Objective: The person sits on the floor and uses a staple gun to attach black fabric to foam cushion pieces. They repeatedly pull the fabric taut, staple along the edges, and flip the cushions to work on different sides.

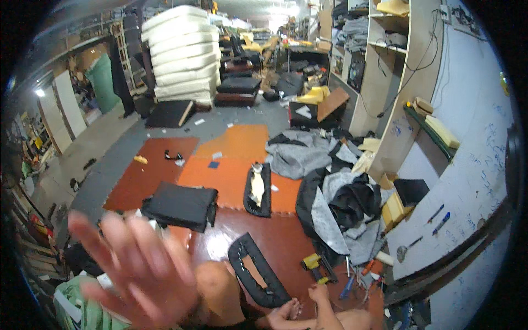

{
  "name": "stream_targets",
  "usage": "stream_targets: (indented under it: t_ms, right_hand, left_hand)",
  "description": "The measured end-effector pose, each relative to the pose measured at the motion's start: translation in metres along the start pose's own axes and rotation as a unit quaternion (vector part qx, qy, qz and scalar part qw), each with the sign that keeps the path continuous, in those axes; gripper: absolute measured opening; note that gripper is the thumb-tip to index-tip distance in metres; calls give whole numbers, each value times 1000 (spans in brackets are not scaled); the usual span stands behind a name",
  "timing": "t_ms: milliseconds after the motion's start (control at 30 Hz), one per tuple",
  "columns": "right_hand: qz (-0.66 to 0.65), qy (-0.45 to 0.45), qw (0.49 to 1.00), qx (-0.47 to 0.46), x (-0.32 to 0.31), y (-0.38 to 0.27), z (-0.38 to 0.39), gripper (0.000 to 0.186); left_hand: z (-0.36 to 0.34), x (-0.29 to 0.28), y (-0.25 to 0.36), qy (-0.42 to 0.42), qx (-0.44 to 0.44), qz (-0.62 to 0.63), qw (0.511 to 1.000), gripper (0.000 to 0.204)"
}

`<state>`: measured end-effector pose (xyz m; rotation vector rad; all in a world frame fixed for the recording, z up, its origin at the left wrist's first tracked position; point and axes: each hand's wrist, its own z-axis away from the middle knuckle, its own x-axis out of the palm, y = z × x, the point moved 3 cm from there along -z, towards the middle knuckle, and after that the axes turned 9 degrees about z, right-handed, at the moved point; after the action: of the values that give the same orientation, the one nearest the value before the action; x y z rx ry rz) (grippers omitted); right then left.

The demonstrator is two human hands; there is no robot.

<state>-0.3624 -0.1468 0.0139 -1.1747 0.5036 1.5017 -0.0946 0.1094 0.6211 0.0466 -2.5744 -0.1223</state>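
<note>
On the red-brown floor mat [283, 236], lower right: yellow-and-black handheld tool [311, 262], apparently a staple gun, just beyond the right hand [317, 291].
Tool, long axis: slanting from far left to near right; near yellow end toward the right hand's fingers.
Right hand, grip: fingers seem curled at that end; whether clamped on it or only beside it, cannot tell.
Nearer hand: the right; the left is well apart.
Long black padded panel with tan inset strip [256, 269]: flat on the mat, left of the tool and apart from it; same slant, near end beside a bare foot [285, 313].
Left hand [144, 269]: raised at left, blurred, fingers spread, nothing visible in the grip; bare knee [217, 289] between it and the panel.
Beyond the panel: second black padded piece with cream centre [257, 187]; folded black fabric stack [181, 204], farther left.
Beyond the tool: rumpled grey-and-black fabric heap [352, 203].
</note>
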Motion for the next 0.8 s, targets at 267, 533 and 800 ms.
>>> stream_targets:
  t_ms: [267, 533, 800]
  right_hand:
    - [16, -42, 995, -87, 19, -73, 17, 74]
    - [-84, -224, 970, -51, 61, -117, 33, 72]
    - [-417, -257, 870, -58, 4, -150, 62, 29]
  left_hand:
    - [2, -225, -103, 371, -229, -312, 844, 35]
    - [16, -270, -108, 361, -309, -341, 811, 36]
    - [26, -280, -113, 348, -368, -320, 801, 32]
